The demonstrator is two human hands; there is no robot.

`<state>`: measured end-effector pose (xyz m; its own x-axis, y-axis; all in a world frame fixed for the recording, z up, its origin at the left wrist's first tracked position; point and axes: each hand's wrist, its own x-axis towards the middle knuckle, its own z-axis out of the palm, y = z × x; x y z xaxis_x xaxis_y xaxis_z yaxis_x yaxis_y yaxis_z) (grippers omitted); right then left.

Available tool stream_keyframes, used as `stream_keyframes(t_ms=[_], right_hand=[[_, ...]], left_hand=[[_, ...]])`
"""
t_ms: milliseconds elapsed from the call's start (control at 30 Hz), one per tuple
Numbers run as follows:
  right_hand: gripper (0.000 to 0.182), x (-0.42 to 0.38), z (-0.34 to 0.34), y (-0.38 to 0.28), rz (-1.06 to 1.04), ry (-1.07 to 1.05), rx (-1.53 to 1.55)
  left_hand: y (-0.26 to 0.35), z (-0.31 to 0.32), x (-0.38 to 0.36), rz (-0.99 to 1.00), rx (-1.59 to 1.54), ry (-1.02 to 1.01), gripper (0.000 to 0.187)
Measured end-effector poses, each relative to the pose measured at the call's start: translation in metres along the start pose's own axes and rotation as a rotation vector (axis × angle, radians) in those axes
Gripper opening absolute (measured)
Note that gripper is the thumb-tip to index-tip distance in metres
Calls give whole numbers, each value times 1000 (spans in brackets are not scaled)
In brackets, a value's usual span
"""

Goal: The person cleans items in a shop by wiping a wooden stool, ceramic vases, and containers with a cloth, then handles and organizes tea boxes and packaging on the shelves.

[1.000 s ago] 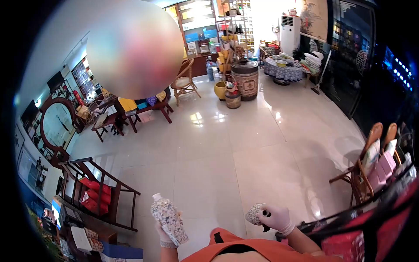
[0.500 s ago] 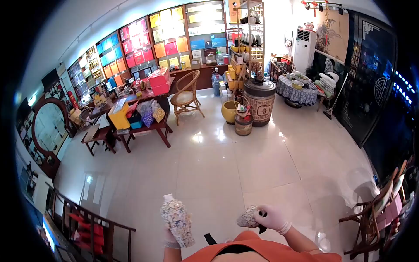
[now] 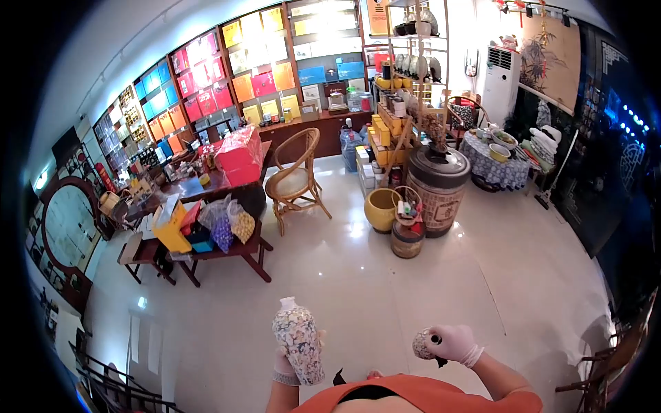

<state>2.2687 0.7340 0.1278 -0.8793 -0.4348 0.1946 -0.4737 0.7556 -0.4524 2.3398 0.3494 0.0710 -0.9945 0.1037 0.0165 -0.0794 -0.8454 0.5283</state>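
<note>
A tall floral vase (image 3: 298, 344) with a narrow white neck stands nearly upright, leaning slightly, in my left hand (image 3: 284, 368). That hand wears a pale glove and wraps the vase's lower side, the fingers mostly behind it. My right hand (image 3: 457, 344), also in a pale glove, is closed around a smaller patterned vase (image 3: 421, 344). A dark round opening shows beside its thumb, and a dark piece hangs below the fingers. Both vases are held apart in front of my orange top, over the floor.
Pale tiled floor (image 3: 330, 289) stretches ahead. Wooden tables with boxes (image 3: 241, 155) and a bench (image 3: 234, 255) bearing bags stand left, near a rattan chair (image 3: 295, 180). A large barrel (image 3: 435, 199), yellow pot (image 3: 380, 212) and small drum (image 3: 407, 242) stand ahead right. Dark chairs flank me.
The view has shifted, bringing the tables and barrel closer and lower. Both hands still hold their vases; the smaller one is turned so more of it hides behind the right hand.
</note>
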Motion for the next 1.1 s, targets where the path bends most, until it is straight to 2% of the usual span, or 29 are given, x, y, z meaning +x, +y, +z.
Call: stream_keyframes(t_ms=[233, 367, 533, 667, 733, 900, 1100], right_hand=[[22, 275, 47, 11, -193, 0, 107], [19, 414, 87, 28, -170, 39, 127], [16, 562, 89, 63, -61, 235, 144], [17, 657, 83, 107, 163, 262, 74], [18, 709, 83, 137, 211, 299, 42], [17, 856, 87, 225, 173, 304, -34], [22, 1063, 86, 292, 61, 310, -3]], left_hand=[[107, -97, 174, 126, 50, 111, 92], [170, -151, 290, 74, 116, 179, 91], [239, -168, 478, 35, 120, 114, 94], [276, -186, 630, -47, 150, 66, 95], [288, -186, 713, -85, 151, 14, 94], [304, -189, 893, -63, 39, -106, 91], [351, -206, 1064, 40, 123, 4, 95]])
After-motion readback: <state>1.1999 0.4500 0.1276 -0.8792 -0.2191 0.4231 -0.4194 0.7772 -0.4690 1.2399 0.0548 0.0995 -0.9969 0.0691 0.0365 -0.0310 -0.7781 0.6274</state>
